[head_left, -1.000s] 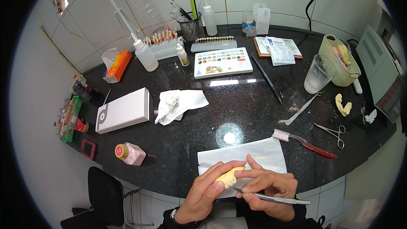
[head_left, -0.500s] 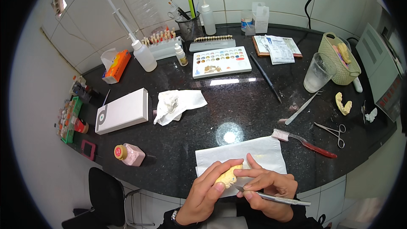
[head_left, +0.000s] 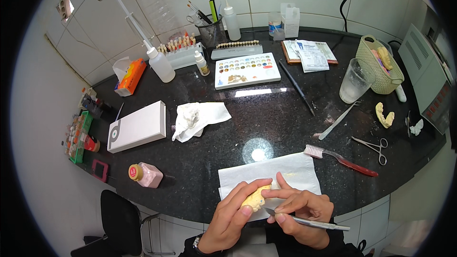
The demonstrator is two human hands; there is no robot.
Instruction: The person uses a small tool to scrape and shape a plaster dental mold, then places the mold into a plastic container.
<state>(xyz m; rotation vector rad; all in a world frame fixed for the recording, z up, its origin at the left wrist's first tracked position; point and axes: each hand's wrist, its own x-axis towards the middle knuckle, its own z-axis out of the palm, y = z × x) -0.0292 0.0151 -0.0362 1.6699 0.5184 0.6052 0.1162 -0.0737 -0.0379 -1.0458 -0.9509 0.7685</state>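
Observation:
My left hand (head_left: pixel 230 219) is closed round a yellow plaster dental model (head_left: pixel 255 199), thumb at its near side and fingers along its far side. A silver craft knife (head_left: pixel 309 221) lies in my right hand (head_left: pixel 302 214), pinched between thumb and fingers near the blade. The blade tip points left at the model's lower right edge; whether it touches cannot be made out. My right index finger rests against the model. Under both hands lies a white paper towel (head_left: pixel 295 169) with a few yellow crumbs on it.
Right of the towel lie a red-handled toothbrush (head_left: pixel 350 163), scissor-like forceps (head_left: pixel 376 150), tweezers (head_left: pixel 338 121) and another plaster model (head_left: pixel 384 115). Farther back stand a glass (head_left: pixel 356 83) and a woven basket (head_left: pixel 392 83). Leftward are a pink-filled bottle (head_left: pixel 150 176), a white box (head_left: pixel 138 126) and crumpled tissue (head_left: pixel 202 119).
The whole view has shifted very slightly. Both hands keep nearly the same hold, and the knife tip sits almost where it was beside the model.

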